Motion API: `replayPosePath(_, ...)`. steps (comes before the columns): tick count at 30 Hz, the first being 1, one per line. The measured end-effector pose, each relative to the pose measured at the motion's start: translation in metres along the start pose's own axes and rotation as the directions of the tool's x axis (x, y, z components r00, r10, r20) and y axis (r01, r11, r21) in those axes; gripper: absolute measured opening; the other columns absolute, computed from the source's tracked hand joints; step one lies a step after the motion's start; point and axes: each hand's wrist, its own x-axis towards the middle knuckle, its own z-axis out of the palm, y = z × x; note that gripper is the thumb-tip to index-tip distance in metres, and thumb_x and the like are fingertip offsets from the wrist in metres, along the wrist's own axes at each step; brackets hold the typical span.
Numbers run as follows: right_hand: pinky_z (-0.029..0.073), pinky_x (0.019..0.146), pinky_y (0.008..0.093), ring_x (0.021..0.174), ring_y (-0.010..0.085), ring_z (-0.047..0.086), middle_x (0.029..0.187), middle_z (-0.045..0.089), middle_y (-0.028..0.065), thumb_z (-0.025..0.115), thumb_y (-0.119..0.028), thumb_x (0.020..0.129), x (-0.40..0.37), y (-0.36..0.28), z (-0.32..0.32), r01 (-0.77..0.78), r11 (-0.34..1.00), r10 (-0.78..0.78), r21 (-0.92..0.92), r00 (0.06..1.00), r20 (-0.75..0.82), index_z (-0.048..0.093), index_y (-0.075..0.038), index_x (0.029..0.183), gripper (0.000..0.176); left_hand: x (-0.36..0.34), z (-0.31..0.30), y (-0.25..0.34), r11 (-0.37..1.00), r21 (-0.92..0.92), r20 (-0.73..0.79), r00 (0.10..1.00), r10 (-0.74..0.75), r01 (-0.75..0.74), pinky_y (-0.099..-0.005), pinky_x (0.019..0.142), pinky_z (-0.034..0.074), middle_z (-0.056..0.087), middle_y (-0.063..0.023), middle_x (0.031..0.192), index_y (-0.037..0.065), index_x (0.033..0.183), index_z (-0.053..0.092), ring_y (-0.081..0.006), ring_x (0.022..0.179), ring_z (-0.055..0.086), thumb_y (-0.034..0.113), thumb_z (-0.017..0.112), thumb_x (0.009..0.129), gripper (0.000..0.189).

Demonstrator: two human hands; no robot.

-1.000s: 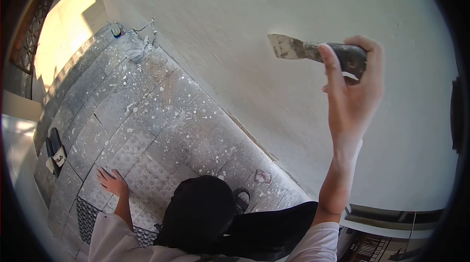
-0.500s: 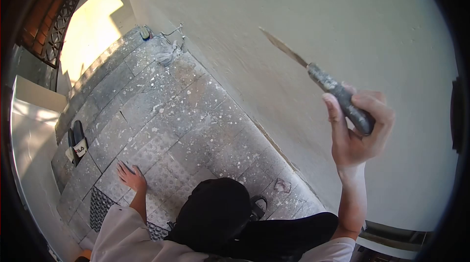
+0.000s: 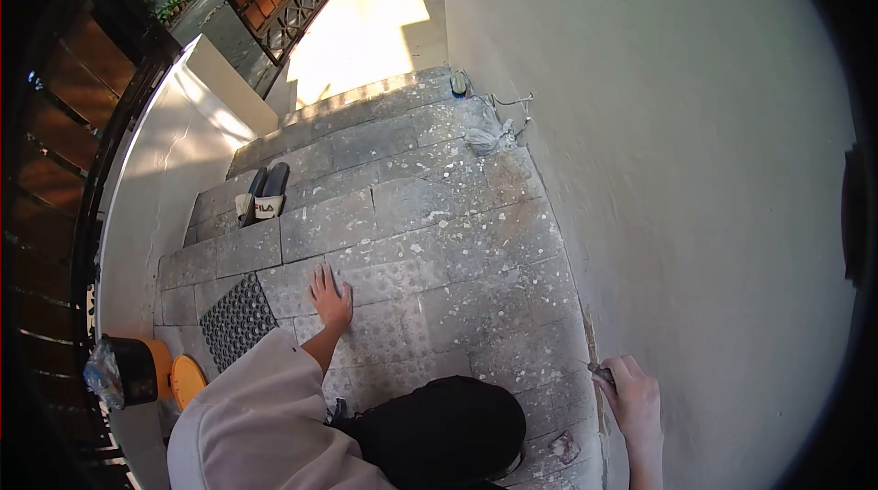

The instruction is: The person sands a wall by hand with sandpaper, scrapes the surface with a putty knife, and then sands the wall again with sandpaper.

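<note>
My right hand point(image 3: 631, 396) is closed around the putty knife point(image 3: 600, 371), low at the right beside the foot of the wall point(image 3: 695, 243). Little of the tool shows past my fingers; its tip is right by the seam point(image 3: 592, 334) where wall and paving meet. Fingers spread, my left hand point(image 3: 330, 300) lies flat on the grey paving point(image 3: 380, 321) and holds nothing. A crumpled scrap point(image 3: 565, 446) lies on the floor close to my right hand.
Black sandals point(image 3: 265, 190) stand on a step to the left. A perforated rubber mat point(image 3: 238, 318) and an orange-and-black container point(image 3: 142, 369) are at lower left. A plastic bag point(image 3: 489, 138) and a brush-like object point(image 3: 459, 84) sit along the wall farther up.
My right hand has come down with the putty knife from in front of the wall to its base. The view has turned left; my left hand still rests on the paving.
</note>
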Motion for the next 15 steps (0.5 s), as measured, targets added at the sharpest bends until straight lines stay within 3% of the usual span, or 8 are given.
replayPosePath(6, 0.051, 0.059, 0.0403, 0.07, 0.0305, 0.063, 0.085, 0.058, 0.009, 0.07, -0.019, 0.08, -0.007, 0.018, 0.016, 0.024, 1.0, -0.024, 0.008, 0.996, 0.088, 0.058, -0.01, 0.097, 0.023, 0.0, -0.002, 0.001, 1.0, -0.015, 0.016, 1.0, -0.016, 0.017, -0.0479, 0.114, 0.013, 0.027, -0.0108, 0.152, 0.012, 0.146, 0.03, -0.0308, 0.141, 0.021, 0.032, 0.052, 0.088, 0.065)
replayPosePath(15, 0.05, 0.069, 0.0438, 0.078, 0.0328, 0.063, 0.088, 0.061, 0.0103, 0.07, -0.012, 0.078, -0.007, 0.033, 0.041, -0.064, 0.998, 0.067, -0.02, 0.971, 0.23, 0.064, -0.011, 0.095, 0.018, 0.002, 0.002, 0.0, 1.0, -0.005, 0.013, 1.0, -0.019, 0.02, -0.0474, 0.114, 0.013, 0.027, -0.0102, 0.153, 0.013, 0.147, 0.03, -0.0299, 0.142, 0.021, 0.032, 0.052, 0.087, 0.066)
